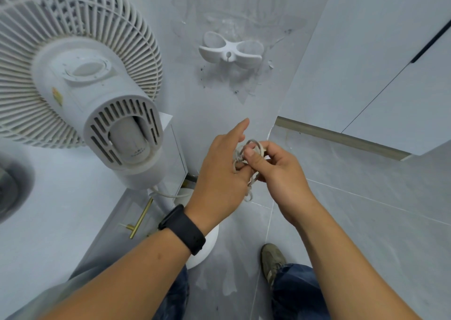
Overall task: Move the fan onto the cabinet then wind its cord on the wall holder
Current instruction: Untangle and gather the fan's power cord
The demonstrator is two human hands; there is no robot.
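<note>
Both hands, our left hand (220,173) and right hand (273,170), pinch a tangled cord (246,153) between them; limp and light, it wants gripping by its loops. Wall holder (230,51) waits above, fan (80,75) stands to our left.

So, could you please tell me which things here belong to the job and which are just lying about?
Job: fan, cord held in both hands, wall holder, cabinet.
Lying about: brass handle, wristband, shoe.
</note>
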